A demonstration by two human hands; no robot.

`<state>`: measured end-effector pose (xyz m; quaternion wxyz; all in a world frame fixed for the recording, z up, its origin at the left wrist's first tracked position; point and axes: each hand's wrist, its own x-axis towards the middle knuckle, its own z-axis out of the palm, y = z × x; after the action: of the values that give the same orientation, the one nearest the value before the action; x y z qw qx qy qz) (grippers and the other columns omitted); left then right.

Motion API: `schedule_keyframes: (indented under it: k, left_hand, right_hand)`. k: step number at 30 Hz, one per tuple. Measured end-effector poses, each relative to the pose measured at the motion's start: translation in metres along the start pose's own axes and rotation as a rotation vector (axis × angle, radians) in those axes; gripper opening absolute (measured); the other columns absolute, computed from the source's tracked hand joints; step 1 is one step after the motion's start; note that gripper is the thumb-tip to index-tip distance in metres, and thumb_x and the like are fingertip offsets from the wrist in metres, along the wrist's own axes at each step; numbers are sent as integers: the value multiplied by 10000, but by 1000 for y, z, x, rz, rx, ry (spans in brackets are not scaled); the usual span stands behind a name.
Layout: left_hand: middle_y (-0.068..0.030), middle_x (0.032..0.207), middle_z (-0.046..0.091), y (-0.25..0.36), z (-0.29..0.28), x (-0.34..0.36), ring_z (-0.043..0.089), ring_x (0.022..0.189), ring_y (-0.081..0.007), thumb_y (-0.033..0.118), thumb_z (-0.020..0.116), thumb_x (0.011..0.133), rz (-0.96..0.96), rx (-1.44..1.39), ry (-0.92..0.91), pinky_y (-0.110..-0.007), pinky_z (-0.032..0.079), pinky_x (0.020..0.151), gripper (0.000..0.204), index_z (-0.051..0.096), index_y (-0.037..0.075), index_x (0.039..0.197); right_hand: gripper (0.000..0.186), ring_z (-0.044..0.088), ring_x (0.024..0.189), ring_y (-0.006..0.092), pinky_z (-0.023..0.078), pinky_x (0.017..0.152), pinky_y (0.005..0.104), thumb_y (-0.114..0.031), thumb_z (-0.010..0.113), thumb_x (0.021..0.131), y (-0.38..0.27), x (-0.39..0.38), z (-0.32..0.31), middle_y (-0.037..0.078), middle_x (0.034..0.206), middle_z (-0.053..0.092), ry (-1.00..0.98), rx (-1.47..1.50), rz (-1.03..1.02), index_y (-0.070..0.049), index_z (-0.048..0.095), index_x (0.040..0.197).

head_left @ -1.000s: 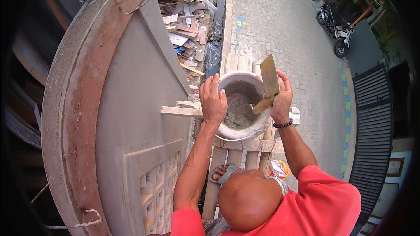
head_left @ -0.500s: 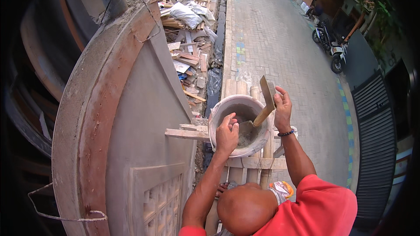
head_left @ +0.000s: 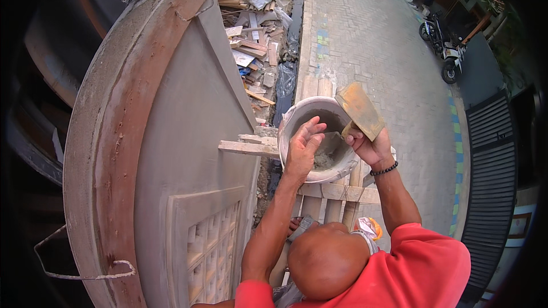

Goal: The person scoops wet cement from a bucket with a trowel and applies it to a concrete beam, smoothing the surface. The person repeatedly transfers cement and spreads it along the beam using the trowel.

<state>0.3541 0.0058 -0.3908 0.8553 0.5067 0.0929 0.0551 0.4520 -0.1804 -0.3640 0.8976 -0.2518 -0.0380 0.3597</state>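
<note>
Brownish metal for one rectangular blade (head_left: 361,108), pinched firmly between fingers and thumb of the right hand (head_left: 370,145), at the right rim of one bucket (head_left: 312,102). Over the bucket's left side, one left hand (head_left: 303,151), fingers loosely apart, nothing visibly held. Inside the bucket, one trowel blade (head_left: 328,140) and grey mortar (head_left: 323,161). Near side of the bucket, one crossboard (head_left: 337,192). Left of the bucket, tight room beside one grey wall (head_left: 182,131); right of it, broad room over paving (head_left: 416,131).

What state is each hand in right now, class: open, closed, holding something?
Left hand: open, nothing visible in it.
Right hand: closed on a flat rectangular tool.
</note>
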Motion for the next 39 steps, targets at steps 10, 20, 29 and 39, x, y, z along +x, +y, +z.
schedule_keyframes:
  k: [10,20,29,39]
  left_hand:
    - [-61,1331,583,-17,-40,-29,524,1255,-205,109,709,878,73,-472,4,-403,364,1114,533,506,58,1368]
    - [-60,1186,636,-25,-59,-30,583,1067,-152,156,700,924,277,-323,492,-328,440,952,375,563,26,1248]
    - [-109,1199,611,-59,-31,-27,560,1125,-189,154,668,945,428,-265,616,-343,401,1022,386,534,-28,1258]
    - [-132,1154,620,-70,-32,-25,579,1080,-212,213,664,956,458,6,688,-353,428,970,394,545,-50,1224]
  right_hand:
    - [245,648,669,178,552,620,352,-188,504,1014,53,1,43,59,773,636,198,-983,195,-23,607,1164]
    - [151,689,740,321,551,734,424,-163,659,798,-21,59,-2,134,845,688,-820,-2917,307,-84,736,901]
    - [179,714,689,325,589,665,417,-57,603,687,-10,43,26,193,745,711,-1135,-2677,389,-36,757,776]
    - [281,683,743,371,551,714,452,-228,546,809,-19,76,15,209,737,687,-1344,-2503,726,-29,723,720]
